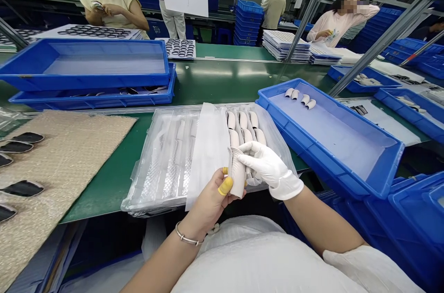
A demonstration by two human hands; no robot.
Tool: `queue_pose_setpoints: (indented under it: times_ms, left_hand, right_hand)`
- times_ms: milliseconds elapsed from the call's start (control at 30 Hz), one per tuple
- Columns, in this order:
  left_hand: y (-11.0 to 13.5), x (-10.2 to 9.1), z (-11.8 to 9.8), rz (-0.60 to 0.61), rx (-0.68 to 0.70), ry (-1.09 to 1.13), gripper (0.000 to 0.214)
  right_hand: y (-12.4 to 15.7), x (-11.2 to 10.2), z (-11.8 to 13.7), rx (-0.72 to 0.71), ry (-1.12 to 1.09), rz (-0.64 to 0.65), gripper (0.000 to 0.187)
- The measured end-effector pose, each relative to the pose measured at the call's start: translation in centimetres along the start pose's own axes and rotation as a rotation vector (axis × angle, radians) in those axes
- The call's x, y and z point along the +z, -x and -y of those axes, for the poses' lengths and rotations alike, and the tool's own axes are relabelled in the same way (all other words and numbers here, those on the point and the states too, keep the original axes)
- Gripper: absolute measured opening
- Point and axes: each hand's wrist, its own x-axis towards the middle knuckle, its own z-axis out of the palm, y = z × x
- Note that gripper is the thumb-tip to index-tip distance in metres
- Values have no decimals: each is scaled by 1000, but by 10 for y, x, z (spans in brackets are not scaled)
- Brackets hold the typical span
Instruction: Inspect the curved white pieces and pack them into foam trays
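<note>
Far left there's a padded sheet point(86, 147) at the left end of the surface point(104, 191), with dark pieces point(22, 188) lying apart on it, and I'd keep sleeves well off those. Behind it, toward the far edge, sit the stacked blue trays point(104, 81), out of the way tbh. Then the clear plastic tray point(163, 159) sits along the near edge of the surface, with a white sheet point(208, 145) lying lengthwise across its middle; I'd watch that the left wrist doesn't drag that sheet. The left hand point(211, 196), bare apart from yellow finger covers, has its fingers gripping the lower part of the ribbed cream piece point(237, 175), which is held up, tilted, over the near side of that tray. The covered thumb on the outer face looks like the right contact, so imo keep bare skin off it. The right hand point(267, 163), in a white glove, has thumb and index pinched on the piece's upper end; can't tell what its other fingers are touching. Go light there, since the curved wall looks thin and might bend, and don't knock the cream rows point(243, 119) just beyond. Over on the right, the blue tray point(347, 145) slants toward the near edge with four pieces point(305, 100) near its far end, so mind that right elbow.
</note>
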Motion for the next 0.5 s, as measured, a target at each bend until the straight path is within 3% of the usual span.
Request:
queue_pose_setpoints:
  times_ms: [300,500]
  left_hand:
    - [1,1,0,-74,60,-230,62]
    - [0,3,-3,-74,102,-327,56]
  right_hand:
    - [-1,-2,-8,-93,18,-13,32]
    - [-3,-3,-9,-190,137,-5,27]
